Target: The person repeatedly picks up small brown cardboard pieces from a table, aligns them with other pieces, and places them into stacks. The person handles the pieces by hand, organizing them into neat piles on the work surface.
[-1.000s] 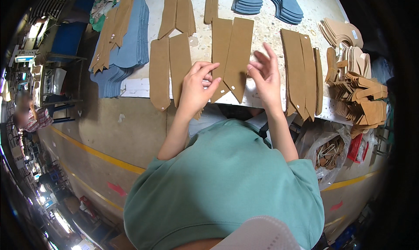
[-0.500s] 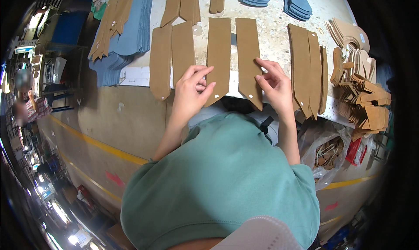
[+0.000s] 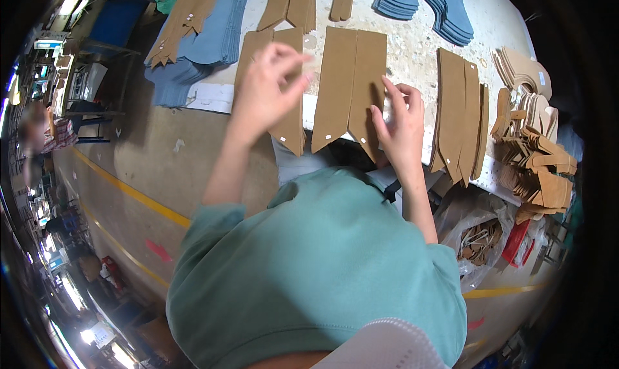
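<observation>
Two brown leather-like strips, a left one point(image 3: 334, 79) and a right one point(image 3: 369, 76), lie edge to edge at the table's front, their pointed ends with small white stickers overhanging. My right hand point(image 3: 401, 121) is beside the right strip's outer edge, thumb and fingers apart, holding nothing. My left hand point(image 3: 261, 92), blurred, is over another pair of brown strips point(image 3: 288, 43) to the left and partly hides them. Its thumb and forefinger are spread, with nothing visible between them.
More brown strips point(image 3: 456, 105) lie to the right. Blue cut pieces point(image 3: 219, 34) are stacked far left, others point(image 3: 445, 14) at the back. Tan and brown pieces point(image 3: 548, 175) crowd the right edge. A plastic bag of scraps point(image 3: 477, 240) sits below the table's right side.
The gap between the two middle strips has closed; they now meet along their edges. My left hand has moved away from them, left and up. The view has shifted slightly.
</observation>
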Tool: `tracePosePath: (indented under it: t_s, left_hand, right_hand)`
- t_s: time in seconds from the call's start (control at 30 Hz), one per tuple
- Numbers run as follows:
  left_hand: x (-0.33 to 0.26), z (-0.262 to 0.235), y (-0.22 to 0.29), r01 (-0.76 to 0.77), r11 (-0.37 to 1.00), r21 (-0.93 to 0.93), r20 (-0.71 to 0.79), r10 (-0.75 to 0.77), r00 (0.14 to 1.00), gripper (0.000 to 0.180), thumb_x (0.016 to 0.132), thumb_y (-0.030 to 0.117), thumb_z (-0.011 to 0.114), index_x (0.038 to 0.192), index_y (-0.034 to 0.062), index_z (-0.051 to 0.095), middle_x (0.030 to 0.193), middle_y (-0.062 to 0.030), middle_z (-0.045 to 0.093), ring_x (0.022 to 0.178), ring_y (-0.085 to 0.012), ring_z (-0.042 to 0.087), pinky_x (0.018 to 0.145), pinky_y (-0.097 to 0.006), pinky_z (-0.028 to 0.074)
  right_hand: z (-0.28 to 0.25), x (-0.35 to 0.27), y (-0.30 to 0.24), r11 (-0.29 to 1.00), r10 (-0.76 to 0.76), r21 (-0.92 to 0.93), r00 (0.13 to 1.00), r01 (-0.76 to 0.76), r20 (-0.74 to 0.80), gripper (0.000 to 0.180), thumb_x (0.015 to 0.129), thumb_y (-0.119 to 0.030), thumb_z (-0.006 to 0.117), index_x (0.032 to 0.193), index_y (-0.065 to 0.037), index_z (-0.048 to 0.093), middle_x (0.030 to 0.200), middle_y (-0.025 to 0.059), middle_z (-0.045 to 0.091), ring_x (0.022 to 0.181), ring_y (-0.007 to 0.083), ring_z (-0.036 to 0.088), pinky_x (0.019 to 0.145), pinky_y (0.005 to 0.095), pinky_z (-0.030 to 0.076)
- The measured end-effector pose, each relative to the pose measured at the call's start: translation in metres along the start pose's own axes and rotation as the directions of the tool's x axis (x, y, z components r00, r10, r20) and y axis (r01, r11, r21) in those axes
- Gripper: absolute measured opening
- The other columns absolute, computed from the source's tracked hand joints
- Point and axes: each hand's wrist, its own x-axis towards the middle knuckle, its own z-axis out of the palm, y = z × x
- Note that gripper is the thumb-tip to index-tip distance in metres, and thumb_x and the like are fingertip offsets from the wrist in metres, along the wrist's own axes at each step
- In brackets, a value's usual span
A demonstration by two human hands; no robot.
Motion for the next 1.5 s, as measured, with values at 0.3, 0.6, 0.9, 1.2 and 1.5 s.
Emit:
tracePosePath:
  t_s: [0.3,0.6,0.9,1.2,1.5]
  left_hand:
    - [0.164,-0.019,-0.100,0.065,0.979,0.193,-0.147,-0.036,0.988,0.030,0.082,0.035,0.068,0.098,0.0101,0.074,0.095,-0.0150,0.072,0.088,-0.0288,0.070,0.079,-0.036,0.055]
    - [0.193,0.027,-0.138,0.372,0.732,0.571,-0.124,-0.370,0.920,0.038,0.078,0.042,0.071,0.100,0.0113,0.075,0.107,-0.0148,0.070,0.100,-0.0326,0.067,0.086,-0.043,0.054]
    - [0.192,0.034,-0.144,0.318,0.840,0.439,-0.208,-0.249,0.946,0.030,0.075,0.031,0.076,0.096,0.0099,0.074,0.099,-0.0149,0.071,0.095,-0.0306,0.068,0.082,-0.043,0.055]
    - [0.192,0.001,-0.106,0.130,0.753,-0.645,-0.055,-0.215,0.975,0.024,0.094,0.010,0.061,0.117,0.0052,0.069,0.105,-0.0025,0.071,0.092,-0.0092,0.066,0.081,-0.026,0.053]
    - [0.084,0.031,0.031,0.158,0.745,-0.648,0.442,0.199,0.875,0.033,0.092,0.006,0.064,0.124,0.0063,0.065,0.111,-0.0027,0.067,0.088,-0.0039,0.064,0.077,-0.020,0.052]
  right_hand:
    - [0.027,0.005,-0.010,0.975,-0.223,-0.004,0.974,0.224,0.028,0.032,0.081,-0.011,0.070,0.112,-0.004,0.065,0.109,0.0125,0.056,0.105,0.0309,0.054,0.086,0.0418,0.045]
    - [0.025,0.003,-0.006,0.979,-0.196,0.068,0.980,0.195,0.020,0.031,0.081,-0.011,0.070,0.111,-0.002,0.065,0.111,0.0132,0.056,0.105,0.0314,0.054,0.090,0.0421,0.045]
    - [0.025,0.002,-0.006,0.981,-0.181,0.074,0.983,0.178,0.030,0.032,0.082,-0.013,0.070,0.112,-0.003,0.066,0.112,0.0124,0.056,0.106,0.0311,0.054,0.090,0.0419,0.044]
    - [0.019,0.005,0.002,0.937,0.001,0.348,0.998,-0.026,0.070,0.026,0.085,-0.010,0.069,0.111,-0.003,0.068,0.109,0.0119,0.061,0.102,0.0254,0.060,0.088,0.0344,0.048]
    - [-0.020,0.031,-0.003,0.305,0.298,0.933,0.950,-0.193,0.099,0.053,0.093,0.001,0.060,0.143,-0.006,0.046,0.116,0.0086,0.060,0.097,0.0097,0.059,0.080,0.0215,0.048]
